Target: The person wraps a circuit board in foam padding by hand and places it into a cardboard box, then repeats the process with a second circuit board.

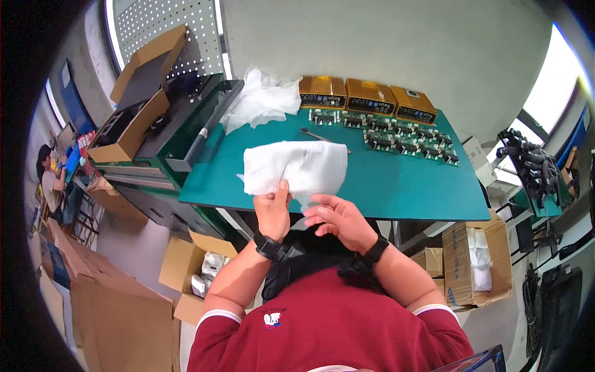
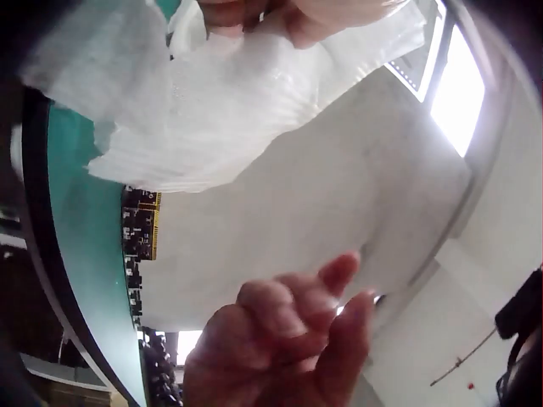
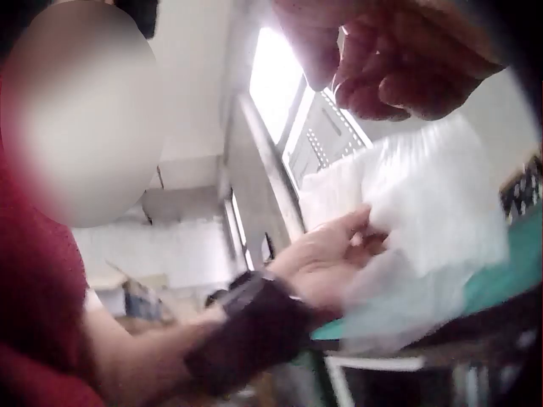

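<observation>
A flat white bundle [image 1: 294, 162], wrapped in thin translucent foam-like sheet, is held up over the near edge of the green table. My left hand [image 1: 273, 214] grips its lower edge, thumb on the near face and fingers behind. Just to the right, my right hand [image 1: 344, 223] is apart from the bundle, its fingers loosely bent with nothing between them. In the left wrist view, a loose flap of the white wrap [image 2: 212, 110] hangs beneath the gripping fingers. What lies inside the wrap is hidden.
Green circuit boards [image 1: 403, 139] and three gold finned boxes [image 1: 370, 97] line the table's [image 1: 248, 192] back right. A dark slim tool [image 1: 316, 134] lies behind the bundle. Crumpled white sheets [image 1: 263, 99] lie back left. Open cartons [image 1: 455, 266] stand below; another person sits far left.
</observation>
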Motion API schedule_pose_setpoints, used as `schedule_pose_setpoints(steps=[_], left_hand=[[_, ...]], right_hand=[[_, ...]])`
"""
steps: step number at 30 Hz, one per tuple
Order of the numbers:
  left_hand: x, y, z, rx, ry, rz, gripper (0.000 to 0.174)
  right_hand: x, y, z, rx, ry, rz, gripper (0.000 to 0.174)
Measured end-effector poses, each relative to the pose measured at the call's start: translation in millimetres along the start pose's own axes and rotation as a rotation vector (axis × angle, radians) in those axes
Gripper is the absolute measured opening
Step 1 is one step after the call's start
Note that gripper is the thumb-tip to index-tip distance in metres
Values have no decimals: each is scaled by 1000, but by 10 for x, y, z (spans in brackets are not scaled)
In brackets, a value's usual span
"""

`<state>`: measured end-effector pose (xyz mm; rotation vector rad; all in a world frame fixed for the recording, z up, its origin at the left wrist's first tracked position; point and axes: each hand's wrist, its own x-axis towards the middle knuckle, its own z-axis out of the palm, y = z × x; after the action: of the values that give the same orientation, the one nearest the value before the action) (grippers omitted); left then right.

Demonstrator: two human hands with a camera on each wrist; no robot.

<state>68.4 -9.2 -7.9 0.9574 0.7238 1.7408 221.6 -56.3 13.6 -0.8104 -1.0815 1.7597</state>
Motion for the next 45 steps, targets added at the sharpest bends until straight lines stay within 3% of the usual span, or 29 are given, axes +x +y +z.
schedule_pose_setpoints(steps=[8, 11, 13, 19, 22, 26, 29, 32, 35, 36, 39, 42, 45], left_hand=[[-194, -29, -34, -70, -177, -96, 27], [-229, -27, -3, -121, -244, -157, 29], [-276, 35, 60, -216, -222, -354, 24], [-306, 7, 80, -367, -324, -564, 28], [-295, -61, 148, -359, -330, -569, 31], [-255, -220, 331, -347, -359, -525, 30], [-237, -403, 466, -249, -398, -470, 25], [-225, -562, 610, -21, -556, -471, 25], [-302, -382, 977, 29, -630, -635, 26], [-291, -451, 1015, 28, -650, -653, 26], [-243, -702, 1098, 234, -992, -730, 34], [-379, -741, 1397, 293, -1202, -732, 37], [-503, -959, 1564, 251, -1317, -728, 37]], right_hand=[[8, 51, -172, 303, -30, -78, 42], [-45, 55, -211, 321, 75, -168, 45], [-71, 10, -211, 326, 30, -197, 45], [-48, 168, -387, 370, 103, -289, 49], [-133, 133, -458, 284, 120, -312, 54], [-312, -18, -545, 380, 182, -332, 60], [-368, -37, -684, 286, 302, -428, 65], [-477, -75, -931, 205, 452, -436, 65], [-723, -175, -1204, 501, 117, -354, 62], [-832, -176, -1276, 506, 141, -366, 62], [-1146, -162, -1423, 358, 223, -232, 57], [-1392, -32, -1567, 292, 263, -117, 56], [-1616, 138, -1695, 342, 270, -123, 53]])
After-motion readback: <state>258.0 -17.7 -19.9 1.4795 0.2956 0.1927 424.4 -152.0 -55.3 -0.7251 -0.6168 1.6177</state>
